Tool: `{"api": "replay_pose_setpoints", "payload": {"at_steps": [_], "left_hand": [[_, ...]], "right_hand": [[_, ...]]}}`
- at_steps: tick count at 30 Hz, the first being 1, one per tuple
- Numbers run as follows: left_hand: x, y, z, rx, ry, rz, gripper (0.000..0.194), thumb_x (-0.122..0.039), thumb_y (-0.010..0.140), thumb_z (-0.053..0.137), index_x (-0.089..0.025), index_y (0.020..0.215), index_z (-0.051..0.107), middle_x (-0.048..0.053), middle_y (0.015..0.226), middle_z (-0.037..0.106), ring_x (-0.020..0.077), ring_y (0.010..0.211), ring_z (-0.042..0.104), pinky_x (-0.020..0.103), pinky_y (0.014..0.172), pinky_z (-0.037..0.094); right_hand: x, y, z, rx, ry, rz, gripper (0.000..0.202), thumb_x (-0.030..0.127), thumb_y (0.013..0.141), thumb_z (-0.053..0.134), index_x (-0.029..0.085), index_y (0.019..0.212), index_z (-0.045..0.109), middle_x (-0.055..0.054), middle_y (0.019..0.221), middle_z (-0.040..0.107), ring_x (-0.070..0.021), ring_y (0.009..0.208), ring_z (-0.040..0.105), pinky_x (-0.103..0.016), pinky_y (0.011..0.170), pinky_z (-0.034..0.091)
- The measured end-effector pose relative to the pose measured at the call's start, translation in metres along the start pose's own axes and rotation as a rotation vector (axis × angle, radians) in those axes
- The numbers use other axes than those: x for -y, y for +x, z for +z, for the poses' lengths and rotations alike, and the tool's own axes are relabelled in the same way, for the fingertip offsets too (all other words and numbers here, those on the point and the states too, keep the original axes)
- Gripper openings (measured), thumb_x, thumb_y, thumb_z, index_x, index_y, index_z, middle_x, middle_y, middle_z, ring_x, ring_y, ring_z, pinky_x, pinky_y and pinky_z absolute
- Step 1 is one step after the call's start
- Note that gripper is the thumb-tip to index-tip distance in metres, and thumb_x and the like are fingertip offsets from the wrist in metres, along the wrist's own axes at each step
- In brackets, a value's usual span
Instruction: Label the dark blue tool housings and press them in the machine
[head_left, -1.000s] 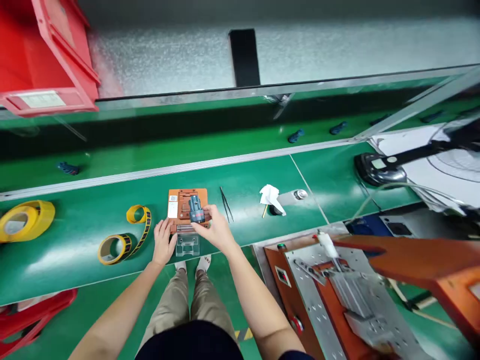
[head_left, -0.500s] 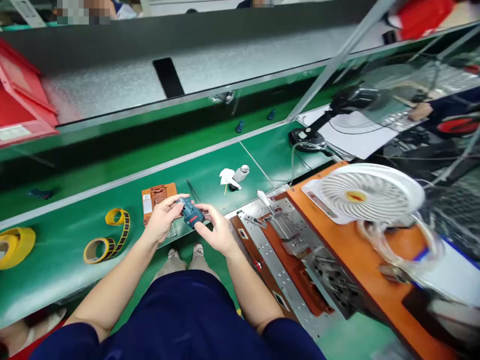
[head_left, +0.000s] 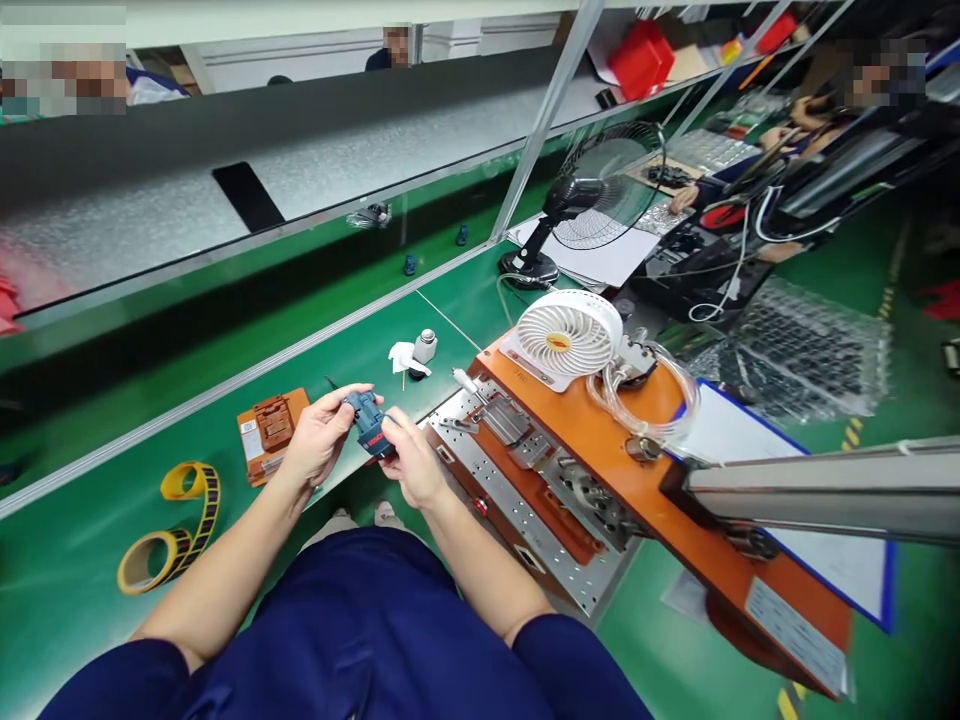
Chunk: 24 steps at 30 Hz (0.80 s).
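Fingers of both hands grip a small dark-blue plastic housing [head_left: 367,422] with red lettering, held over the front edge of the green bench. My left hand [head_left: 319,445] pinches its far left end; my right hand [head_left: 414,462] is closed around its right side. Left of the hands, an orange fixture block [head_left: 274,430] with a white label lies on the bench. A roll of yellow-edged tape with dark labels [head_left: 146,562] stands nearer, its loose end curling up. Beyond the hands are a small bottle [head_left: 425,346] and a crumpled white wipe [head_left: 403,357].
To my right stands a metal-and-orange machine [head_left: 510,470] carrying a white fan [head_left: 570,335] and coiled clear tubing [head_left: 675,395]. Behind it is a black desk fan [head_left: 574,200]. A grey bar [head_left: 825,490] juts in at right. Small blue parts [head_left: 409,265] lie along the back channel.
My view has swung to the right, bringing more of the machine and floor into sight. Both hands still hold the blue housing, now turned slightly, and my right fingers have closed further over it.
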<state>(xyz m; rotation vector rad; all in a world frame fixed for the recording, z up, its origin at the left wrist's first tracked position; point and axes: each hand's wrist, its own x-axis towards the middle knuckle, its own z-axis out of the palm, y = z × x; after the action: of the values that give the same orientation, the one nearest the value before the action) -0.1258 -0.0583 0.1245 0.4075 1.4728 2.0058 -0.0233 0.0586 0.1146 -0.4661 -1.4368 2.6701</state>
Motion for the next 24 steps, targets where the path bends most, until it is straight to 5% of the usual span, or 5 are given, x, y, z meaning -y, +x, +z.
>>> {"api": "replay_pose_setpoints", "payload": {"at_steps": [5,8,11,16,24], "left_hand": [[0.002,0.004,0.002,0.005,0.029,0.088,0.038,-0.047,0.085,0.072,-0.018,0.108,0.074,0.009,0.096,0.076,0.0213,0.092,0.067,0.032,0.086,0.052],[0.001,0.008,0.004,-0.057,0.122,0.223,0.026,-0.044,0.087,0.067,-0.019,0.085,0.072,0.002,0.074,0.067,0.0152,0.073,0.06,0.026,0.071,0.048],[-0.008,0.011,0.004,-0.081,0.309,0.255,0.031,-0.042,0.09,0.062,-0.019,0.068,0.061,-0.001,0.065,0.058,0.013,0.064,0.052,0.025,0.066,0.044],[-0.03,0.011,-0.004,-0.097,0.63,0.254,0.031,-0.04,0.092,0.057,-0.02,0.068,0.059,-0.002,0.065,0.056,0.0137,0.064,0.05,0.026,0.064,0.039],[-0.036,0.015,-0.023,-0.115,0.753,0.31,0.031,-0.037,0.093,0.052,-0.021,0.066,0.057,-0.003,0.064,0.052,0.0133,0.063,0.047,0.026,0.063,0.034]], "right_hand": [[-0.002,0.001,0.009,0.014,0.117,0.067,0.039,0.06,0.088,0.061,0.023,0.086,0.049,0.006,0.06,0.049,-0.0039,0.042,0.029,-0.014,0.038,0.012],[-0.007,0.0,0.019,0.109,0.228,0.219,0.045,0.066,0.088,0.057,0.021,0.089,0.05,0.006,0.054,0.051,-0.0035,0.041,0.018,-0.014,0.037,0.01],[-0.011,-0.001,0.029,0.103,0.226,0.255,0.05,0.07,0.086,0.057,0.021,0.092,0.051,0.004,0.057,0.055,-0.0044,0.042,0.023,-0.015,0.036,0.011],[-0.014,-0.004,0.044,-0.065,-0.166,0.025,0.047,0.071,0.09,0.051,0.024,0.092,0.048,0.002,0.065,0.055,-0.0083,0.047,0.034,-0.018,0.039,0.018],[-0.016,0.002,0.064,-0.197,-0.811,-0.172,0.032,0.054,0.098,0.045,0.023,0.103,0.052,0.002,0.07,0.053,-0.0138,0.057,0.049,-0.026,0.052,0.039]]}}
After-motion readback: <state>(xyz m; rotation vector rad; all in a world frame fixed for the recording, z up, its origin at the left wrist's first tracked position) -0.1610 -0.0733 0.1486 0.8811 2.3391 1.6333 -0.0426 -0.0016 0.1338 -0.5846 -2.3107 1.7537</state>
